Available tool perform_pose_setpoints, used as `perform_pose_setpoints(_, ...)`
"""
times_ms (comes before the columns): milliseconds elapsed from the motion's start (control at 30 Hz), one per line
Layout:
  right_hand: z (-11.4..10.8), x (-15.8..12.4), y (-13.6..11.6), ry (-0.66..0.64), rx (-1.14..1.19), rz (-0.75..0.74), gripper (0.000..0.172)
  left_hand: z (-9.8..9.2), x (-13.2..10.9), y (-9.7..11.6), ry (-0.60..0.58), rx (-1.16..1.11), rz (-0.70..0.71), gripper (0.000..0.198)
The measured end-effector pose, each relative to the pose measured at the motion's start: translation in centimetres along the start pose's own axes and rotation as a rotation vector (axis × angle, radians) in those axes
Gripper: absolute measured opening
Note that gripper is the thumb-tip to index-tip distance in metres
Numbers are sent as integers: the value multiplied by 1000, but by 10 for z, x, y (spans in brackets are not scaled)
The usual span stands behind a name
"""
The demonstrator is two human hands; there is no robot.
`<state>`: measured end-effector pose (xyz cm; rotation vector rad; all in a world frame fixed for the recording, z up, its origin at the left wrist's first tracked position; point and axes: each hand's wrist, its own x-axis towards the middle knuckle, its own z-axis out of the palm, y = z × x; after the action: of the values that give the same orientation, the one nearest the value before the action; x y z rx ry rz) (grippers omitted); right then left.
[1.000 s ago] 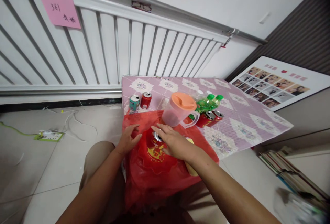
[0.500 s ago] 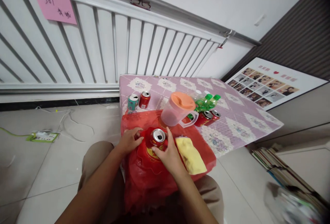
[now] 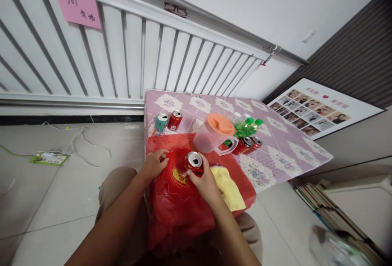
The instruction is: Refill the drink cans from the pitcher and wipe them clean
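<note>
My right hand is closed round a red drink can, held upright over a red plastic bag that lies on the near corner of a low table with a purple patterned cloth. My left hand pinches the bag's left edge beside the can. A yellow cloth lies on the bag just right of my right hand.
Behind the bag stand a clear jug with an orange lid, green-capped bottles, two red cans, and a teal can next to a red can. A power strip lies on the tiled floor at left; books are stacked at right.
My right hand went from lying flat over the can to gripping it and lifting it clear of the bag. The yellow cloth is now uncovered. My left hand closed on the bag's edge.
</note>
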<state>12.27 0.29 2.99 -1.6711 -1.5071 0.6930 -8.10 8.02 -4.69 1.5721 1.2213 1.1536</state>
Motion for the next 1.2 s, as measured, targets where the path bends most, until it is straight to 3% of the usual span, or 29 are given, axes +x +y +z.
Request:
perform_pose_setpoints(267,4,-1,7,-89,-30,-19,74,2,-2,-2,-37,78,29,29)
perform_pose_setpoints(433,-3,-6,17,-26,21,-1,83,-1,-2,-4,-68,148,54,28)
perform_pose_setpoints(600,-27,-32,17,82,-64,-55,37,-3,-3,-7,-72,194,80,27)
perform_pose_setpoints(733,-21,-75,4,-167,-201,-259,21,-3,-4,-10,-62,206,91,27)
perform_pose_setpoints(833,3,-107,2,-417,-291,-326,32,-2,-5,-12,-56,205,97,27)
perform_pose_setpoints(900,18,-123,8,-501,-368,-300,45,-3,-6,-13,-54,208,100,28)
perform_pose_setpoints(1033,29,-142,29,-607,-491,-284,51,-6,-10,-13,-43,224,96,29)
perform_pose_setpoints(1200,30,-157,47,-613,-511,-322,63,-7,-10,-12,-26,236,94,28)
